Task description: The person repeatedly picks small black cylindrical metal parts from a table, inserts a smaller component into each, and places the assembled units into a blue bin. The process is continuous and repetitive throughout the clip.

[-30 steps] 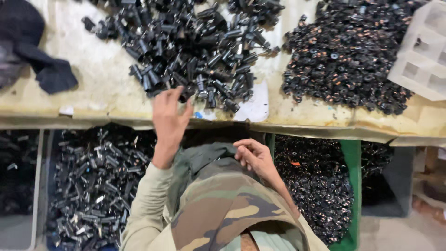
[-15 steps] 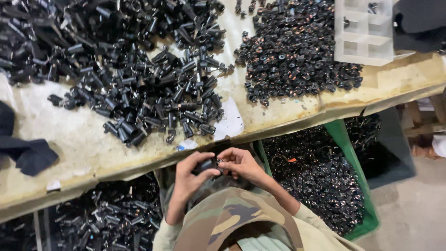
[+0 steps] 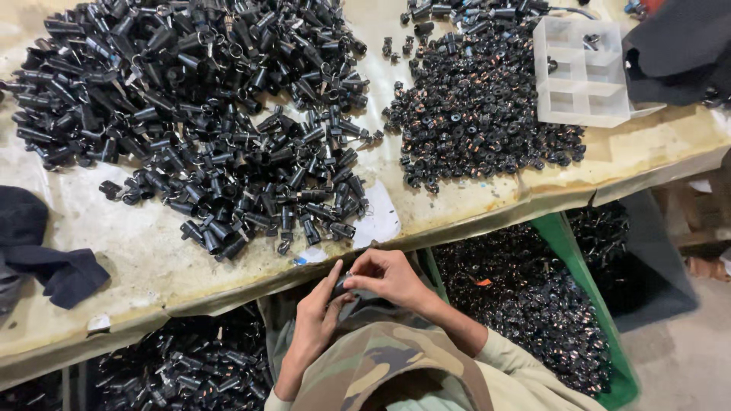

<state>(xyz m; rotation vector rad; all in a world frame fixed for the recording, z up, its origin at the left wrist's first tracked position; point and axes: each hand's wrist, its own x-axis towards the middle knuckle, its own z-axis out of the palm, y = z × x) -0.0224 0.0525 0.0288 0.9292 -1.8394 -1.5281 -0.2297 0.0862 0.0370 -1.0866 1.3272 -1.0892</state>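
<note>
left hand [image 3: 318, 316] | lower centre, fingers curled under a small black tube part [image 3: 340, 287] | right hand [image 3: 388, 275] | fingertips pinching the same part from above, just below the table edge [image 3: 228, 293] | upper left: heap of black tubes [image 3: 205, 114] | upper centre: pile of small black rings [image 3: 480, 114]

Workbench [image 3: 137, 266], top covered in worn, stained yellowish sheeting. Lying on it: a large heap of black cylindrical parts [image 3: 205, 114] at left and centre; a smaller heap of small black ring-shaped parts [image 3: 480, 114] to its right; a clear compartmented plastic tray [image 3: 582, 72] touching that heap's right side. Also a dark cloth [image 3: 42, 255] at the left edge, another dark cloth [image 3: 678, 46] at far right, and a white paper scrap [image 3: 378, 221] near the front edge.
</note>
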